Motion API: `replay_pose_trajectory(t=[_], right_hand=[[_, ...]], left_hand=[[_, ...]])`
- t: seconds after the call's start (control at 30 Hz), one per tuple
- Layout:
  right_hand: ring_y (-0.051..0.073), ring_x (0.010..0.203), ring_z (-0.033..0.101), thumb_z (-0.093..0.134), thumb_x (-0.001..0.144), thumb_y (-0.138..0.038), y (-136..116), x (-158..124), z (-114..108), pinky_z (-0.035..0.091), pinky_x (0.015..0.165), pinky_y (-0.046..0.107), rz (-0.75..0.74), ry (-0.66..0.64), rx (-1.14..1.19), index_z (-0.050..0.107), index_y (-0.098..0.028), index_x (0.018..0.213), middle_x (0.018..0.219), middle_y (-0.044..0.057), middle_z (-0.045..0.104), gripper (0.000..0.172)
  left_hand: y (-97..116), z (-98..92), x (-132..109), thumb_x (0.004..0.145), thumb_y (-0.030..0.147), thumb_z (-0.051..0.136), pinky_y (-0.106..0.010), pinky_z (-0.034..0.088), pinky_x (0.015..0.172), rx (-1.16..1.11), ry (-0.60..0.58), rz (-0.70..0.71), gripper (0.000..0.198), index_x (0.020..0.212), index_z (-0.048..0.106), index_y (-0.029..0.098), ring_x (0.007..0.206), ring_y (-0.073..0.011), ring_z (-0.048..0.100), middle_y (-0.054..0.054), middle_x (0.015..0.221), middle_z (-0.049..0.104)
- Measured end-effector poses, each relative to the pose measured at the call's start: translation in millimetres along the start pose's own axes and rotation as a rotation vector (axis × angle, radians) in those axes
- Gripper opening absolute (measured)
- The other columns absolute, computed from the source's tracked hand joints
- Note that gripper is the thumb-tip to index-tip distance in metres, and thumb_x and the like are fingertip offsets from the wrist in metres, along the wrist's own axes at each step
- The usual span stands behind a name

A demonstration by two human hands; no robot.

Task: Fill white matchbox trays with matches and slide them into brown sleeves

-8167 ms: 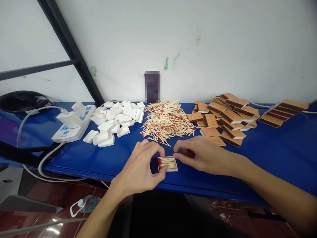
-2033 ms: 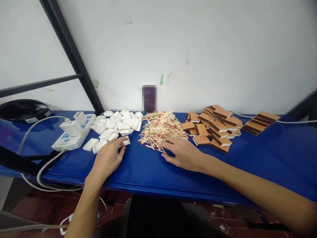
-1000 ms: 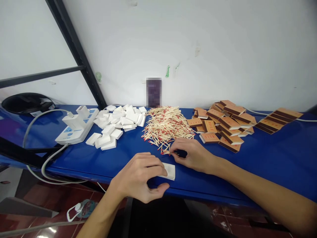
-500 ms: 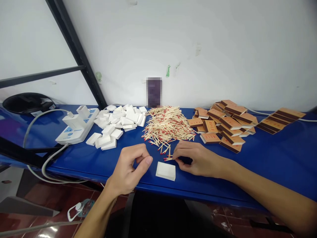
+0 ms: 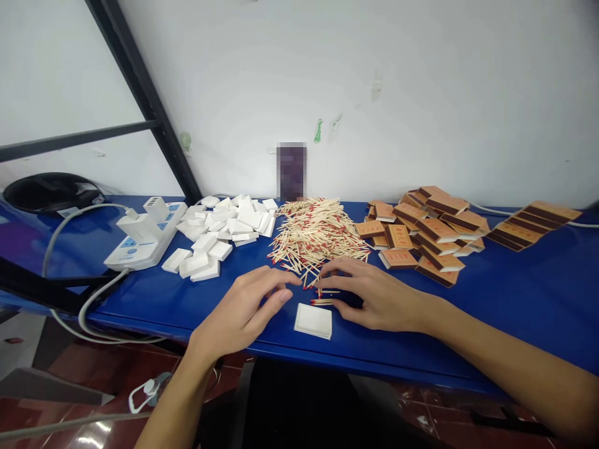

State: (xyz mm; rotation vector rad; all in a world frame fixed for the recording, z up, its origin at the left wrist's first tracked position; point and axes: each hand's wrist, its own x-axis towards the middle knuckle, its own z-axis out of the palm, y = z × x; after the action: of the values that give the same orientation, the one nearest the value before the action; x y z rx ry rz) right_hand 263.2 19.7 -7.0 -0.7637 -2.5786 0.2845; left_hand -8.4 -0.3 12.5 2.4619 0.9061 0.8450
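Observation:
Red-tipped matches (image 5: 322, 231) lie in a big heap at the middle of the blue table, with several loose ones (image 5: 324, 302) in front of it. My right hand (image 5: 369, 293) is over these loose matches, thumb and fingers apart, the thumb close to their plain ends. Reaching toward the front of the heap from the left, my left hand (image 5: 248, 305) has its fingers stretched out and holds nothing. Between my hands, close to the table's front edge, lies a white matchbox tray (image 5: 312, 320). I cannot tell whether it faces up or down.
White trays (image 5: 224, 227) are piled left of the matches, orange-brown matchbox sleeves (image 5: 425, 231) to the right. Joined sleeves (image 5: 533, 226) lie farther right. A power strip (image 5: 145, 240) with cables stands at the left, by a black metal frame (image 5: 140, 93). A dark pixelated object (image 5: 291, 171) leans on the wall.
My left hand has uncurled and moved slightly right toward the matches. The fingers of my right hand have opened and spread above the loose matches.

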Motion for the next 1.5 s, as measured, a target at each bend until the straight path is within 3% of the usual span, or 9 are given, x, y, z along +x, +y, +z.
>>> replay_pose_trajectory(t=[0.13,0.37,0.53,0.7,1.17,1.33,1.5], right_hand=[[0.025,0.108,0.059,0.056,0.087,-0.014,1.0,0.0,-0.2,0.050,0.095,0.043,0.004,-0.017,-0.019,0.067,-0.018,0.117,0.117,0.012,0.062,0.032],[0.022,0.093,0.060,0.046,0.095,-0.011,8.4,-0.1,2.7,0.051,0.083,0.038,-0.027,0.010,-0.041,0.068,-0.017,0.109,0.100,0.010,0.066,0.027],[0.022,0.090,0.060,0.050,0.098,-0.019,11.5,1.4,3.7,0.050,0.080,0.037,0.019,0.037,-0.032,0.068,-0.017,0.098,0.096,0.010,0.063,0.018],[0.021,0.089,0.059,0.052,0.098,-0.021,9.9,2.4,3.5,0.048,0.080,0.036,0.063,0.048,-0.053,0.064,-0.018,0.093,0.094,0.008,0.063,0.013],[0.020,0.081,0.057,0.052,0.098,-0.029,2.4,2.7,2.6,0.044,0.074,0.034,0.153,0.019,-0.063,0.064,-0.017,0.088,0.083,0.005,0.062,0.020],[0.020,0.081,0.057,0.056,0.095,-0.029,-2.7,3.5,-1.3,0.045,0.073,0.034,0.132,-0.029,-0.041,0.065,-0.017,0.092,0.084,0.005,0.060,0.015],[0.020,0.087,0.059,0.058,0.092,-0.025,-0.5,2.0,1.1,0.049,0.077,0.035,0.100,-0.007,-0.002,0.067,-0.019,0.096,0.092,0.007,0.062,0.011]], left_hand=[[-2.4,-4.1,0.5,0.105,0.022,0.041,-0.030,0.040,0.092,0.030,-0.135,0.079,0.023,0.119,0.058,0.023,0.099,-0.0160,0.060,-0.002,0.106,0.067],[1.2,-0.2,1.2,0.102,0.014,0.038,-0.033,0.040,0.095,-0.033,-0.141,0.171,0.024,0.115,0.059,0.019,0.104,-0.0179,0.059,-0.005,0.111,0.066],[3.7,4.2,1.0,0.097,0.024,0.049,-0.039,0.037,0.099,0.085,-0.194,0.088,0.026,0.121,0.057,0.020,0.108,-0.0231,0.059,-0.006,0.117,0.065],[5.2,13.6,4.2,0.089,0.030,0.060,-0.039,0.038,0.097,0.172,-0.245,0.017,0.026,0.114,0.062,0.021,0.101,-0.0230,0.060,-0.004,0.108,0.067],[10.4,22.0,3.7,0.083,0.038,0.072,-0.038,0.030,0.089,0.163,-0.165,0.056,0.027,0.104,0.064,0.022,0.090,-0.0179,0.065,0.002,0.101,0.070],[5.9,20.5,7.9,0.090,0.029,0.064,-0.036,0.033,0.082,0.177,-0.006,0.003,0.011,0.098,0.064,0.020,0.063,-0.0108,0.059,0.005,0.084,0.069],[-1.8,21.6,9.7,0.097,0.026,0.052,-0.032,0.037,0.074,0.154,0.033,-0.082,0.018,0.088,0.065,0.018,0.064,-0.0120,0.055,0.002,0.078,0.066]])
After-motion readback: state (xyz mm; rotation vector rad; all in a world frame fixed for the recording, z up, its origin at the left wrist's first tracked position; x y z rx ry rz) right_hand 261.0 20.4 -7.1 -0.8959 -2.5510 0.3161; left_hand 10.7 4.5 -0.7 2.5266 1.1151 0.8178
